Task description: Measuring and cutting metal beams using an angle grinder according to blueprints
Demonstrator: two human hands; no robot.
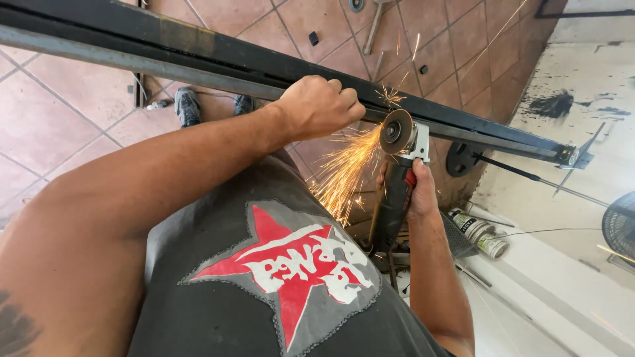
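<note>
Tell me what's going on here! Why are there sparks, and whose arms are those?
There is no robot here, just a person. The camera sits on their head and looks straight down, so you see their own arms, their grey shirt with a red star, and far below, their shoes on the tiled floor.

The right hand holds a grinder, a power tool with a round disc at its top. The disc sits against a long dark metal bar, and orange sparks spray out from there.

The left hand is closed in a fist on the bar, right beside the disc.

Off to the right, some tubes lie by a pale wall, and the edge of a fan shows.
</note>
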